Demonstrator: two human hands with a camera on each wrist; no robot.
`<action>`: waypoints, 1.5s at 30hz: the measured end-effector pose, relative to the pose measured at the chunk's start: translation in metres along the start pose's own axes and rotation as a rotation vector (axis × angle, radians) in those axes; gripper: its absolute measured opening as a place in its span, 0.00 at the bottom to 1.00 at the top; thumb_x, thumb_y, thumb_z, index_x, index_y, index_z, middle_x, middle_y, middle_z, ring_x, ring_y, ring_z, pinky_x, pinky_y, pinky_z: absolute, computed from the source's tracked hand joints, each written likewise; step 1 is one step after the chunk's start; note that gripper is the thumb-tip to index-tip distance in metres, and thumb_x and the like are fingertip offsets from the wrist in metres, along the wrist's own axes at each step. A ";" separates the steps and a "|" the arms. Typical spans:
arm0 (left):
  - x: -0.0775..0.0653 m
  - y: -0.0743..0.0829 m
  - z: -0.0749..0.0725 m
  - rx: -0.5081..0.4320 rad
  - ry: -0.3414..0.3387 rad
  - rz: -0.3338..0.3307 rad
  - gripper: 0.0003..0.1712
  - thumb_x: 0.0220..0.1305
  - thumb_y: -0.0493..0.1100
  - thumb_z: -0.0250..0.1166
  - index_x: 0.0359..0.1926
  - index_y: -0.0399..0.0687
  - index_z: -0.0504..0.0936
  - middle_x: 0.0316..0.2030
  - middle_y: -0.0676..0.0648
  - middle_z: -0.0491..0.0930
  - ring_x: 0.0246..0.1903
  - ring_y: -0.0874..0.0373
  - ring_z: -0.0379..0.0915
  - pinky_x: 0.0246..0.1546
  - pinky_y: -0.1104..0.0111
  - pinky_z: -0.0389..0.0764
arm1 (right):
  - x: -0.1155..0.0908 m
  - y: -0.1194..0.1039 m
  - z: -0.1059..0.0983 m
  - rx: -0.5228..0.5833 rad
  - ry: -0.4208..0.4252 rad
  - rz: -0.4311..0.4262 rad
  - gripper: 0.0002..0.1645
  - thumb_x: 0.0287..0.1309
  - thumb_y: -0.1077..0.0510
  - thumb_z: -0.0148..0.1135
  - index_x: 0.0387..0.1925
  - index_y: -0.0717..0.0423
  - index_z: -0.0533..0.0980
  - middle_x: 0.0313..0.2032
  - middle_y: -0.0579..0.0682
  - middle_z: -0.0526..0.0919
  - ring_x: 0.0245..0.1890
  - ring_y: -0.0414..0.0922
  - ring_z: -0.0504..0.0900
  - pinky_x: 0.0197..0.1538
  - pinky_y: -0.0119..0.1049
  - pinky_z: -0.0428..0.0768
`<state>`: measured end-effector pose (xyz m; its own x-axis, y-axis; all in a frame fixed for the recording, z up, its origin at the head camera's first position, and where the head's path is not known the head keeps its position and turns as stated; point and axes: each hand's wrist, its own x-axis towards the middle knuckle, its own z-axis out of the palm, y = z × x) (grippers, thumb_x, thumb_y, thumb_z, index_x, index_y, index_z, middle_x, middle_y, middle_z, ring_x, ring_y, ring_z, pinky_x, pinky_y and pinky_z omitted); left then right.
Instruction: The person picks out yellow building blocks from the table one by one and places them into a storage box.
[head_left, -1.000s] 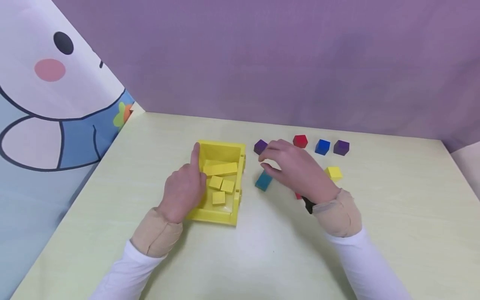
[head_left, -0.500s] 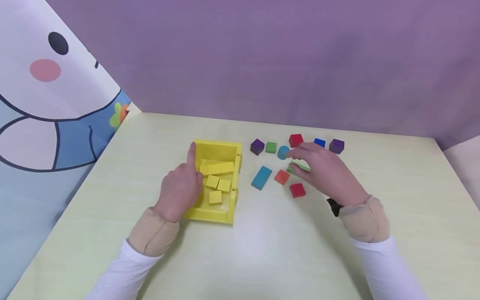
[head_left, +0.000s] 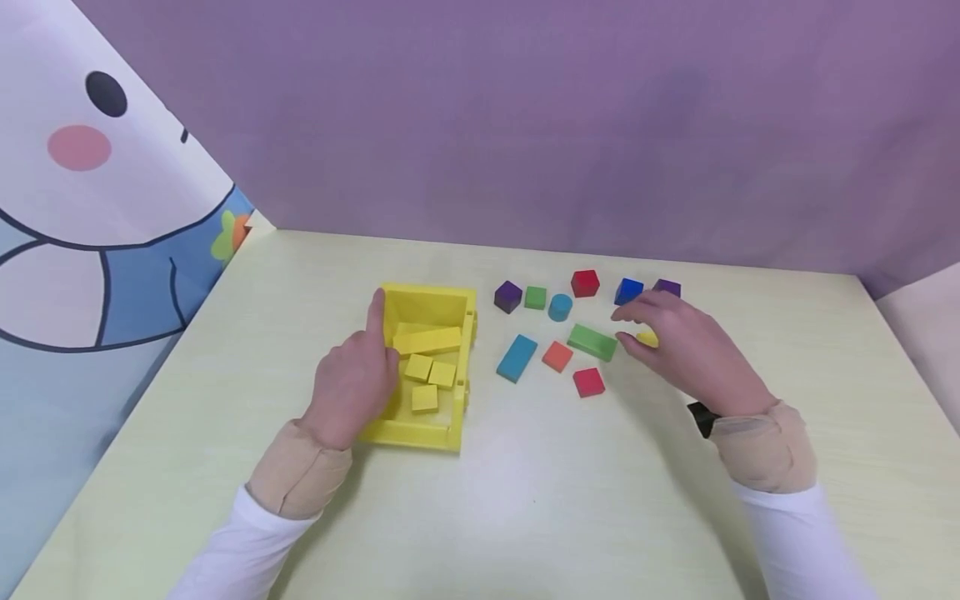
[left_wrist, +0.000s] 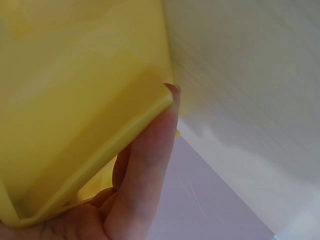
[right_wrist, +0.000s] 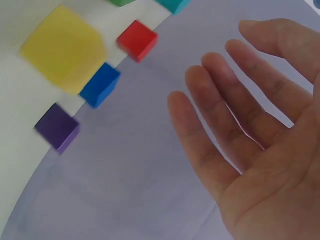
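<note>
My left hand (head_left: 351, 385) holds the left wall of a yellow bin (head_left: 416, 433), index finger lying along the rim and thumb over the inside. In the left wrist view a finger reaches the corner of the bin's wall (left_wrist: 95, 140). Inside the bin lie a long yellow block (head_left: 427, 341) and several yellow cubes (head_left: 424, 399). My right hand (head_left: 693, 354) hovers over the table with fingers spread and nothing held. Behind its thumb and fingers a yellow cube (head_left: 647, 338) partly shows; the right wrist view has this yellow block (right_wrist: 62, 50) in front of the fingertips.
Between bin and right hand lie a teal block (head_left: 517, 358), an orange block (head_left: 557, 357), a red block (head_left: 588, 382), a long green block (head_left: 592, 342) and a blue cylinder (head_left: 560, 307). Behind are a red cube (head_left: 585, 283), a blue cube (head_left: 628, 292) and purple cubes (head_left: 507, 297).
My right hand has moved right, from above the teal block past the green one to the yellow cube, uncovering several blocks. The left hand stays on the bin; the view has shifted slightly.
</note>
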<state>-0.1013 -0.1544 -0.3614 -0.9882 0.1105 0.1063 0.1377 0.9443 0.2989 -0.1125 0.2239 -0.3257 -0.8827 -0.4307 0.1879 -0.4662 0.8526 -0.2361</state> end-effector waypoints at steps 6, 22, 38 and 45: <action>0.000 0.000 0.000 -0.007 0.022 0.009 0.40 0.66 0.36 0.53 0.76 0.37 0.49 0.14 0.43 0.67 0.10 0.50 0.62 0.11 0.61 0.63 | -0.004 0.012 -0.002 0.016 -0.100 0.073 0.21 0.54 0.61 0.73 0.50 0.63 0.81 0.49 0.62 0.82 0.48 0.58 0.81 0.51 0.56 0.80; -0.002 0.002 0.003 -0.010 0.004 0.009 0.41 0.65 0.35 0.53 0.76 0.37 0.48 0.14 0.44 0.66 0.11 0.52 0.60 0.11 0.64 0.61 | -0.007 0.031 0.011 0.068 -0.282 0.151 0.24 0.50 0.66 0.74 0.51 0.67 0.80 0.47 0.63 0.84 0.46 0.60 0.82 0.52 0.56 0.80; -0.001 0.001 0.003 -0.008 0.007 0.006 0.40 0.65 0.35 0.54 0.76 0.37 0.49 0.14 0.44 0.66 0.11 0.52 0.60 0.11 0.64 0.62 | -0.006 0.029 0.008 0.039 -0.231 0.118 0.23 0.50 0.69 0.73 0.50 0.66 0.81 0.46 0.63 0.85 0.46 0.61 0.83 0.52 0.56 0.80; -0.001 0.000 0.001 -0.006 0.012 0.009 0.41 0.65 0.36 0.53 0.76 0.37 0.48 0.14 0.44 0.66 0.10 0.52 0.60 0.11 0.64 0.61 | -0.004 0.024 0.003 0.047 -0.202 0.109 0.23 0.49 0.70 0.73 0.50 0.66 0.81 0.45 0.62 0.85 0.44 0.59 0.84 0.49 0.55 0.81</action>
<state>-0.1007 -0.1545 -0.3629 -0.9861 0.1149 0.1201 0.1466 0.9414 0.3037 -0.1201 0.2448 -0.3352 -0.9195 -0.3917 -0.0342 -0.3660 0.8844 -0.2898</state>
